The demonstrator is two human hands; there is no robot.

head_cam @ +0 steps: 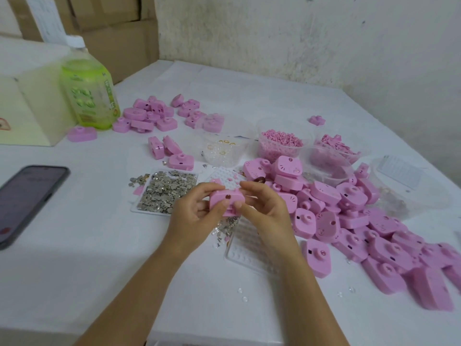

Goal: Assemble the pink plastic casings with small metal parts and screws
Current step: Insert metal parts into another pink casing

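Casing [225, 199] sits up off the counter [99, 245] near the middle. We've got our left hand [197, 211] and right hand [262, 208] both pinching it. Metal bits [164, 193] just left, pink pile [349, 216] toward the right edge.

One phone [27, 198] and one green bottle [89, 91] are sitting along the table's [99, 245] left edge; at least five clear tubs [329, 171] are standing mid-table; dozens of pink casings [324, 193] are lying heaped.
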